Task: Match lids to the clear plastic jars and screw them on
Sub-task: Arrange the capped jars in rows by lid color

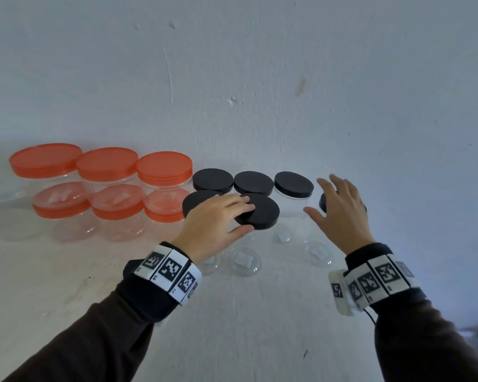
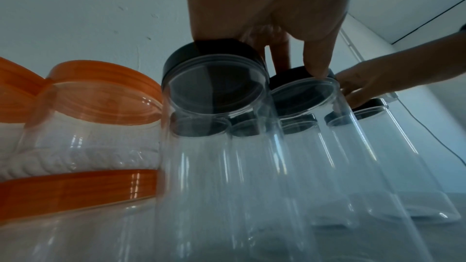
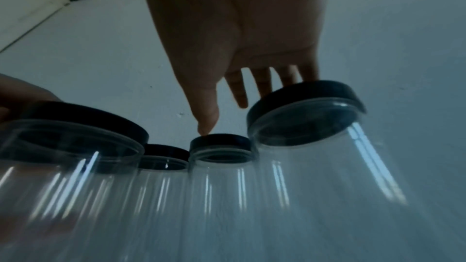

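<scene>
Tall clear jars with black lids stand in two rows on the white surface. My left hand (image 1: 249, 218) holds the black lid (image 1: 262, 216) of a front-row jar, fingers over its top and thumb against its near edge; the left wrist view shows the thumb (image 2: 319, 67) at that lid (image 2: 290, 76). My right hand (image 1: 326, 197) hovers open with spread fingers over the rightmost front jar's black lid (image 1: 323, 203). In the right wrist view its fingertips (image 3: 290, 79) reach the top of this lid (image 3: 305, 99), which sits on the clear jar (image 3: 327, 166).
Wide clear jars with orange lids (image 1: 106, 164) are stacked two high at the left. Three black-lidded jars (image 1: 293, 186) stand in the back row against the white wall (image 1: 232, 78). Another black-lidded jar (image 1: 198, 201) is under my left hand.
</scene>
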